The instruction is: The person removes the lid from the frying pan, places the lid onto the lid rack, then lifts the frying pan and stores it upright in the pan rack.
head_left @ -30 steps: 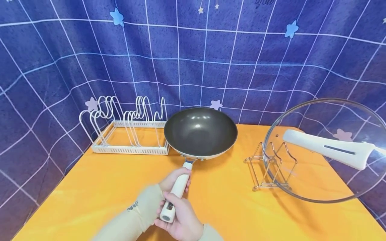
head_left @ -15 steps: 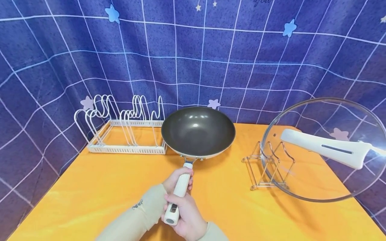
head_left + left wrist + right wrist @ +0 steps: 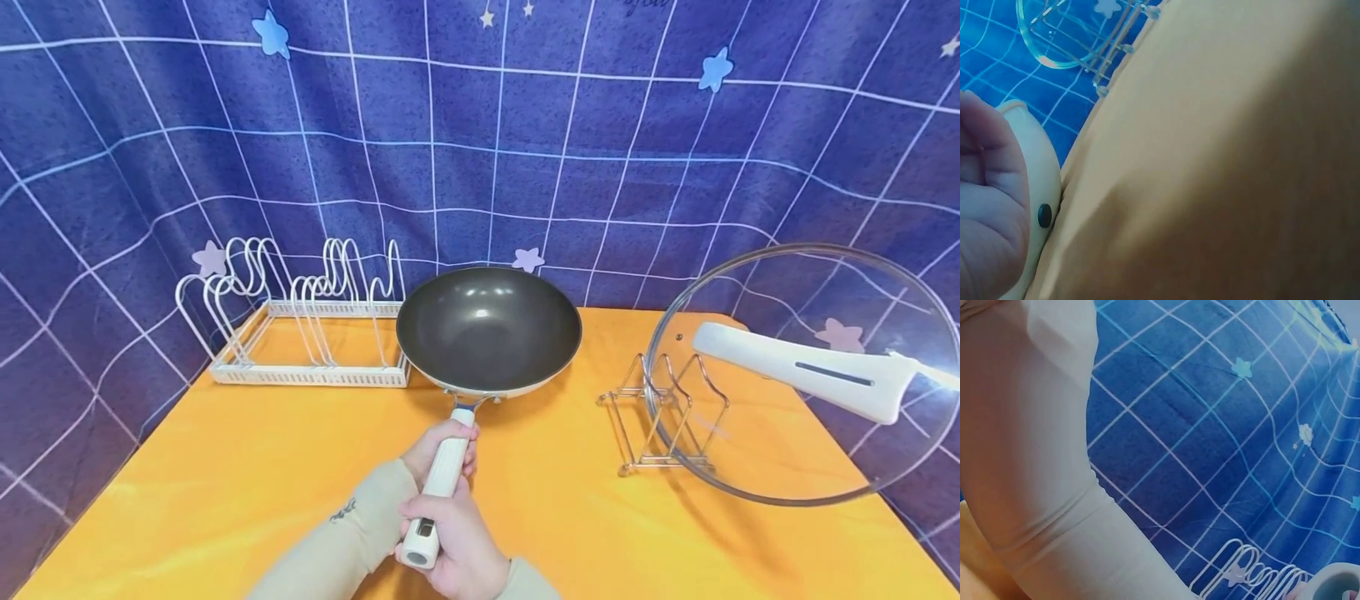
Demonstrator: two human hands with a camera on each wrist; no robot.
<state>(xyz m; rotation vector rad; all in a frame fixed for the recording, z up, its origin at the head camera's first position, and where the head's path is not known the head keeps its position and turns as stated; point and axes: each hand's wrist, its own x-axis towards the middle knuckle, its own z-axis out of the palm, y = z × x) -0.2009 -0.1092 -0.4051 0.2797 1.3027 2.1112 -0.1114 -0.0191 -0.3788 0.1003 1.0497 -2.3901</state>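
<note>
A wok (image 3: 489, 329), dark inside and white outside, stands in the middle of the orange table, its white handle (image 3: 448, 467) pointing toward me. My left hand (image 3: 435, 446) grips this handle close to the pan. Nearer the handle's end, my right hand (image 3: 459, 533) grips it with the thumb laid across the top. The left wrist view shows part of a hand (image 3: 991, 200) beside a cream curved surface with a dark round spot. A cream sleeve (image 3: 1035, 456) fills much of the right wrist view, with the round white handle end at its lower right corner.
A white wire rack (image 3: 311, 377) stands left of the wok, right at its rim. On the right, a small metal wire rack (image 3: 667, 458) holds an upright glass lid (image 3: 795, 502) with a long white handle (image 3: 795, 371). A blue gridded curtain (image 3: 480, 108) hangs behind the table (image 3: 585, 533).
The whole head view has shifted slightly to the left. Both hands keep their grip on the wok's handle, and the wok stays beside the white rack.
</note>
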